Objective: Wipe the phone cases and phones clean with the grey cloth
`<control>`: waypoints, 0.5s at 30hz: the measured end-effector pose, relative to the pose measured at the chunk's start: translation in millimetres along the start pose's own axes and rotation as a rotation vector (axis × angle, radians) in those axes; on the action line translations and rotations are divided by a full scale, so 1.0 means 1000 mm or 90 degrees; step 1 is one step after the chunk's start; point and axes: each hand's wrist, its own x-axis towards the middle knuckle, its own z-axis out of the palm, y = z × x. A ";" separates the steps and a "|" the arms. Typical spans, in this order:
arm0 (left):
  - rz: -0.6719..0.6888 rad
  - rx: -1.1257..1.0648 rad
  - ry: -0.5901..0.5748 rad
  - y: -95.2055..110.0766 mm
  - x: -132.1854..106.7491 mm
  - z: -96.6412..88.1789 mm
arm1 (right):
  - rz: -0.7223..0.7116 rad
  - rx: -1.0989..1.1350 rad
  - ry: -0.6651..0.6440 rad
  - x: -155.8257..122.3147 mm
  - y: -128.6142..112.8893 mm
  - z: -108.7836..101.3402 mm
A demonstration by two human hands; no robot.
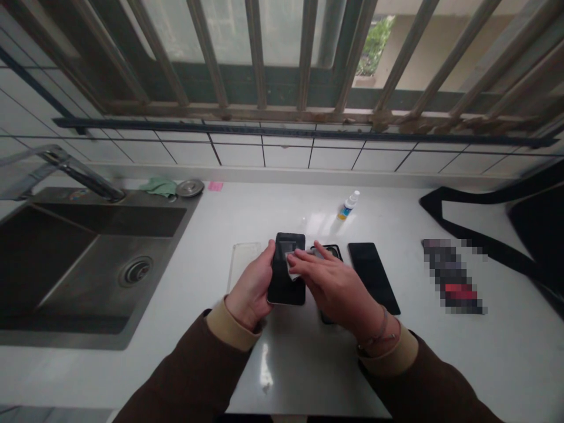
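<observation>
My left hand (252,285) grips a black smartphone (286,291) by its left edge, screen facing up. Pressed under the fingers of my right hand (337,288) is a small white wipe (292,271), lying against the phone's screen. Beneath my right hand a dark phone case (337,251) is partly hidden. To its right a second black phone (373,276) lies flat on the counter. A clear phone case (243,261) rests to the left, partly covered by my left hand.
A small spray bottle (349,205) stands behind the phones. On the left is a steel sink (147,311) with a faucet (83,176), a green cloth (159,187) and a metal drain cover (190,188). A black strap (473,235) and a pixelated item (453,276) lie at right.
</observation>
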 end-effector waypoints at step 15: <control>0.028 0.014 -0.029 0.010 -0.002 -0.005 | 0.180 0.269 0.162 -0.002 -0.024 -0.018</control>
